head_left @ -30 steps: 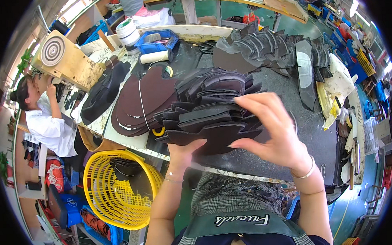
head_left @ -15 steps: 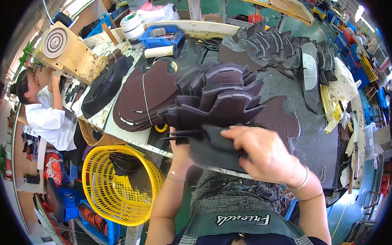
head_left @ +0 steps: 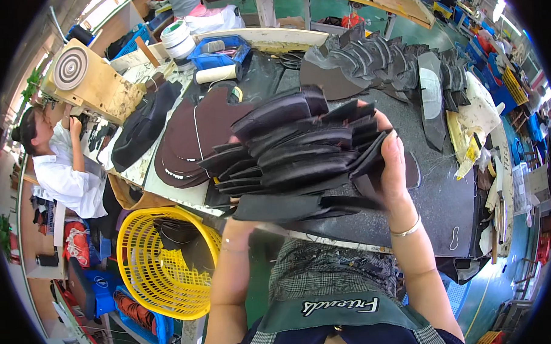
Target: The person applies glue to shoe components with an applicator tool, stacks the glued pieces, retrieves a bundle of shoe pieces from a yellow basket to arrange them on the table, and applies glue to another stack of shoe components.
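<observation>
Over the table (head_left: 444, 196), grip of left hand (head_left: 237, 226) and right hand (head_left: 394, 168) holds a fanned dark stack (head_left: 305, 156), uneven, unbound; brown panels (head_left: 180, 139) nearby already corded.

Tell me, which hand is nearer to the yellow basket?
Left. The left hand is right of the yellow basket, partly hidden by dark pieces; the right hand is farther, beyond them.

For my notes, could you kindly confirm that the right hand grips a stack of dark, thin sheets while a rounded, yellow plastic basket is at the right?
Not quite: the head view shows the rounded, yellow plastic basket at the left. The right hand grips the stack of dark, thin sheets.
</observation>
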`<state>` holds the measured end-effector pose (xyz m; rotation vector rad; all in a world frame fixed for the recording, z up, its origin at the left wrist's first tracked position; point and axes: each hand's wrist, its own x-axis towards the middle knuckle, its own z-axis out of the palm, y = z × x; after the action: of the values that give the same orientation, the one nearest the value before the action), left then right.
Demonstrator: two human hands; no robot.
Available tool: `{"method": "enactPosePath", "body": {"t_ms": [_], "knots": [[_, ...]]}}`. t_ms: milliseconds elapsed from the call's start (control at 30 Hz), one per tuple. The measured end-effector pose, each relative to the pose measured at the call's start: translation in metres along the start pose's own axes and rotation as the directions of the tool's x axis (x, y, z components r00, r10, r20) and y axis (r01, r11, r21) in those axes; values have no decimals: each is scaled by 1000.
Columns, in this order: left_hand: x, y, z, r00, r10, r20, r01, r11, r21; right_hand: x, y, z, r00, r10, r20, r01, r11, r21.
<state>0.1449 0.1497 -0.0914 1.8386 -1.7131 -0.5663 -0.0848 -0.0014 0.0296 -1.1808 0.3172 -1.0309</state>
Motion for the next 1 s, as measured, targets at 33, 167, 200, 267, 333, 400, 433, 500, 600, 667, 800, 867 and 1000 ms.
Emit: {"method": "enactPosePath", "body": {"t_ms": [33,167,200,267,333,400,433,500,600,667,800,867,1000], "knots": [[19,3,0,977,-85,-195,-61,765,-642,1,3,-2,1000,-3,1,3,1000,-1],[34,24,1,915,-248,-319,-151,524,-838,-3,14,-8,999,-8,52,6,999,34],[40,33,6,887,-285,-365,-218,438,-872,-5,16,-8,999,-9,50,5,996,88],[39,63,-8,876,-361,-319,-264,195,-945,-5,11,-14,994,-14,111,0,992,123],[35,65,-8,866,-363,-344,-316,134,-939,-8,4,-17,968,-168,186,170,985,9],[27,52,-4,854,-371,-366,-366,73,-928,-20,0,-5,997,65,30,-63,995,-75],[24,31,1,910,-302,-284,-243,168,-955,-28,17,-21,997,-18,78,31,986,-164],[26,9,7,954,-215,-208,-149,262,-954,-35,36,-34,987,-96,130,126,961,-245],[38,55,-21,903,-72,-423,-407,170,-898,-35,36,-15,979,-21,-204,31,998,45],[44,73,-32,888,-19,-460,-452,155,-878,-31,37,-13,951,-79,-298,113,989,96],[45,75,-36,874,-2,-487,-484,108,-869,-25,34,-9,964,-145,-224,167,983,81],[43,59,-24,874,-19,-486,-482,99,-870,-24,36,-5,923,-81,-377,77,997,-25],[42,41,1,928,-268,-260,-241,100,-965,-22,31,-2,975,-88,-203,126,975,182]]}}
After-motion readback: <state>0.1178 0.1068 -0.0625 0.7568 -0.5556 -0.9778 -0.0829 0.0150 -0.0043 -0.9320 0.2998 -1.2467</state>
